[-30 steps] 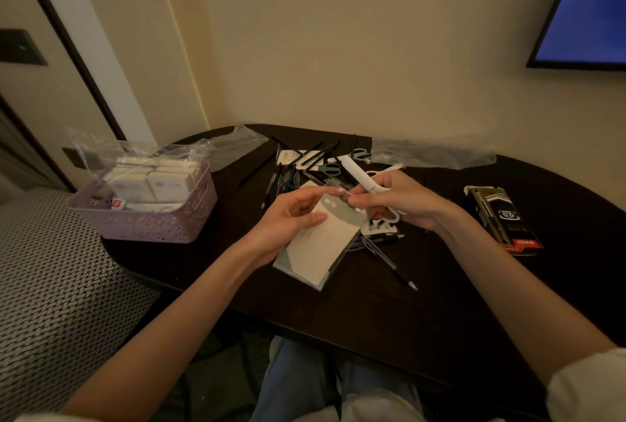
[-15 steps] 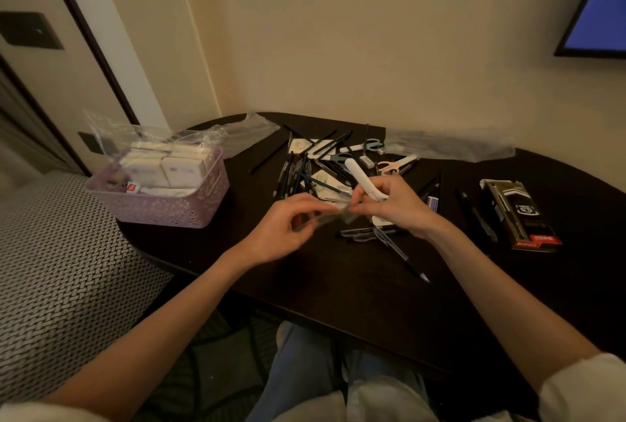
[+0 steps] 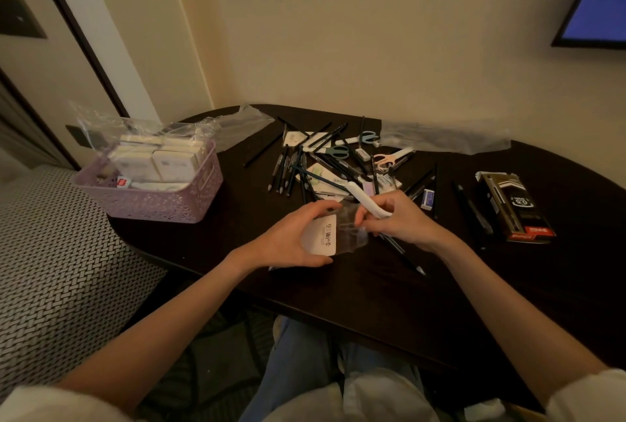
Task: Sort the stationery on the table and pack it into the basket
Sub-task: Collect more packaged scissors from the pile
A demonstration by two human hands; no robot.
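Note:
My left hand (image 3: 288,238) holds a small white card pack in a clear plastic sleeve (image 3: 321,235) just above the dark table (image 3: 338,286). My right hand (image 3: 396,218) pinches the sleeve's right end and also grips a white capped scissors (image 3: 364,198). Behind the hands lies a pile of black pens, pencils and small packs (image 3: 321,164), with teal scissors (image 3: 338,151) and pink scissors (image 3: 389,158). The lilac perforated basket (image 3: 152,198) stands at the table's left edge with white boxes in a clear bag inside.
A black pen box (image 3: 515,208) lies at the right, a small blue-and-white eraser (image 3: 428,198) near my right hand. Clear plastic bags (image 3: 443,139) lie along the back edge. A single pen (image 3: 403,254) lies under my right wrist. A patterned seat is on the left.
The card pack has turned in my hands from a large flat face to a smaller end-on view. My head has swung left and the hands stay at the table's middle.

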